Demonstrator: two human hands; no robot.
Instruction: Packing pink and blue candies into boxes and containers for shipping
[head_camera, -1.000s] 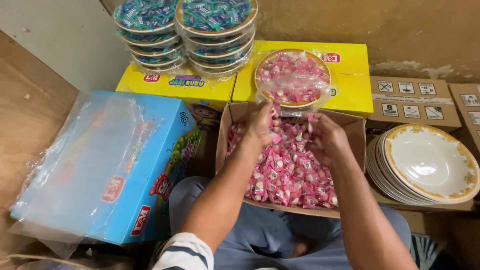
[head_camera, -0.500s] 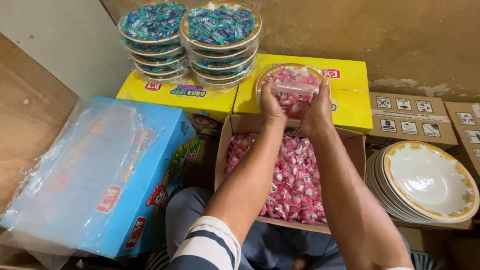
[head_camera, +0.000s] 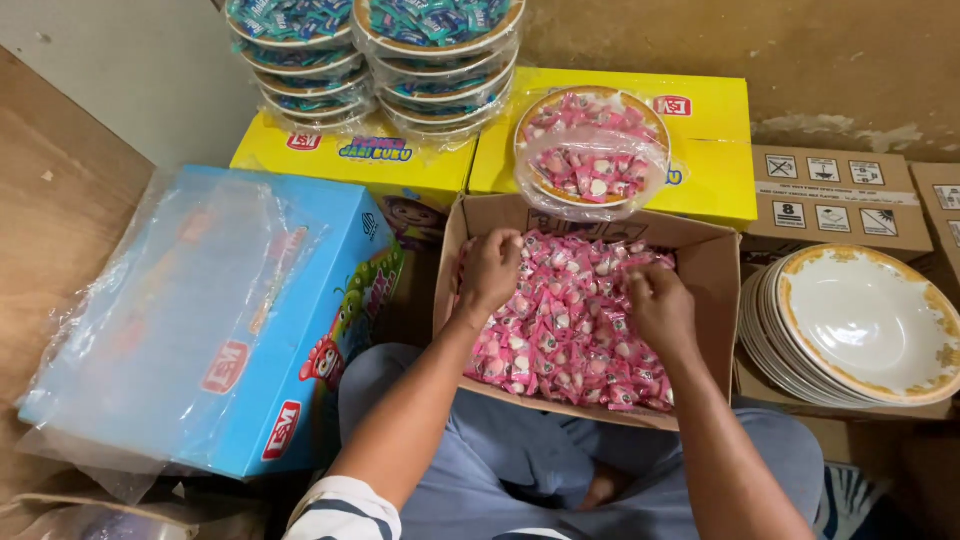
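An open cardboard box (head_camera: 712, 268) full of pink wrapped candies (head_camera: 570, 335) sits in front of my knees. My left hand (head_camera: 490, 272) is curled down into the candies at the box's left side. My right hand (head_camera: 660, 308) is curled into them right of the middle. Each hand's fingers close around some candies. Just behind the box, a plastic-wrapped plate of pink candies (head_camera: 590, 150) rests on a yellow carton (head_camera: 705, 115), with neither hand on it.
Two stacks of wrapped plates with blue candies (head_camera: 440, 50) stand on another yellow carton (head_camera: 345, 160) at the back. A big blue box in loose plastic (head_camera: 220, 310) lies at my left. Empty white gold-rimmed plates (head_camera: 860, 325) are stacked at my right, brown cartons (head_camera: 840, 195) behind them.
Both hands set the wrapped plate of pink candies on the yellow carton, let go of it, and came back down into the candy box.
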